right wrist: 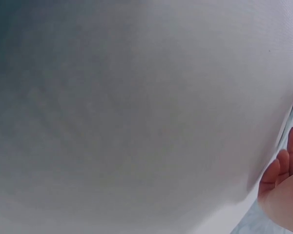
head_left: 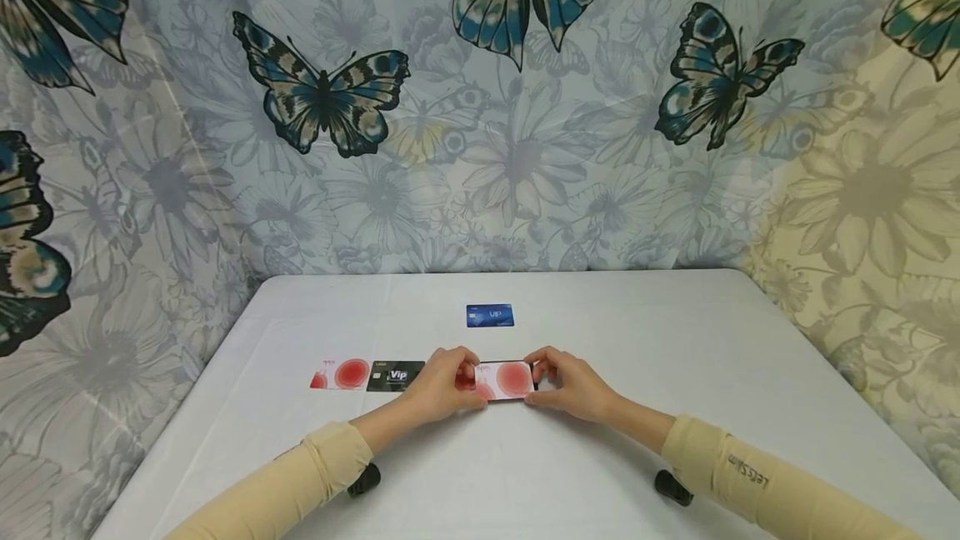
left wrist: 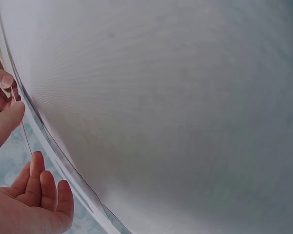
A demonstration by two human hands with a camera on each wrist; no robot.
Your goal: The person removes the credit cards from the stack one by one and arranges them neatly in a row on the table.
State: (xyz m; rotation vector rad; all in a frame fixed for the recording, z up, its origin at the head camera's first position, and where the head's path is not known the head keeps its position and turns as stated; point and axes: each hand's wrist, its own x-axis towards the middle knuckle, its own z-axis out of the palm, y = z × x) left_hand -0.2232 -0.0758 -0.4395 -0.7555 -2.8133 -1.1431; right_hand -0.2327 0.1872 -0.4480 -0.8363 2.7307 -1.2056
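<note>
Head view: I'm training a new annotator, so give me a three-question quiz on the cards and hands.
1. How many cards lie on the table untouched?
2. True or false: the blue VIP card lies nearer the person than the held card.
3. Which hands hold the red-circle card? A left only, B right only, C both.

Key: 1. Three. 2. False. 3. C: left hand and right hand pinch its ends.

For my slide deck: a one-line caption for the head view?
Left hand and right hand hold a red-spotted card over a white table.
</note>
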